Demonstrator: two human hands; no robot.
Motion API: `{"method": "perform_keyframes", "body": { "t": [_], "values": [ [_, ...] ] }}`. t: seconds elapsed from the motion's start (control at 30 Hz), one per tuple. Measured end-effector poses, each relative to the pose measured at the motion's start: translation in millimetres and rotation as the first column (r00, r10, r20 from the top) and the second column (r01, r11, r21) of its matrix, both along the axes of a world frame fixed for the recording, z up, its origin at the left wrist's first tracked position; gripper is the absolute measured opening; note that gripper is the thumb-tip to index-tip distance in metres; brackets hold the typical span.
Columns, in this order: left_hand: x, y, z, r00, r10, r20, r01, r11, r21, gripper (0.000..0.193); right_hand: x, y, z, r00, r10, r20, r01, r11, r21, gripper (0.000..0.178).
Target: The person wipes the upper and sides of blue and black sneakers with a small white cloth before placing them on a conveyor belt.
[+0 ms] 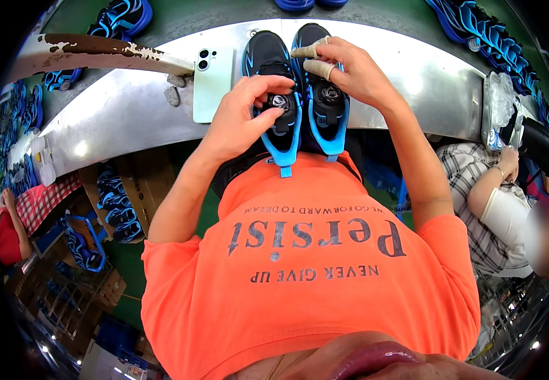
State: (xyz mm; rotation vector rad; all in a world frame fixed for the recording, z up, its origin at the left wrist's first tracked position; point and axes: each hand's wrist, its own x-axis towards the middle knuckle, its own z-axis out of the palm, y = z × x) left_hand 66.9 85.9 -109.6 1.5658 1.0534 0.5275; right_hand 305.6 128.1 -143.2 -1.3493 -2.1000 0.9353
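While nearly parallel lengthwise, shoes (pixel 329 96) toes-away

Before me the bench (pixel 414 69) is smooth, shiny metal; at left, a bar (pixel 109 54) wears rough, flaking paint. Glossy, plastic-looking dials (pixel 331 94) top the shoes (pixel 265 47) — matt, cloth-like wraps (pixel 319 68) cover fingers of my right hand (pixel 360 73).

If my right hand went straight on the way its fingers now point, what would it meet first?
Probably the left sneaker, near its black toe; your right hand points left toward it. Depth is unclear, so it might pass above.
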Motion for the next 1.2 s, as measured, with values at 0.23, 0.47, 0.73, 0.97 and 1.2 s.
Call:
{"method": "perform_keyframes", "body": {
  "t": [0.23,0.47,0.73,0.97,1.2],
  "values": [
    [7,2,-1,0.936,0.18,-0.304,-0.109,0.966,0.236,0.044,-2,12,-1,1.0,0.015,-0.01,-0.015,0.999,-0.051,0.026],
    [-7,22,-9,0.994,-0.106,0.03,0.107,0.994,-0.033,0.047,3,17,3,0.999,0.032,0.033,-0.03,0.997,-0.076,0.027],
    [-3,10,-21,0.998,-0.029,0.048,0.027,0.999,0.037,0.035,3,14,4,0.996,0.024,-0.08,-0.038,0.983,-0.18,0.026],
    [9,-13,22,0.964,0.097,-0.246,0.018,0.904,0.427,0.029,22,69,3,0.999,-0.025,-0.034,0.031,0.983,0.181,0.042],
    [56,-30,25,0.711,-0.393,-0.583,0.439,0.896,-0.068,0.041,-30,169,-39,0.84,-0.248,0.483,0.037,0.913,0.406,0.064]
  ]
}}
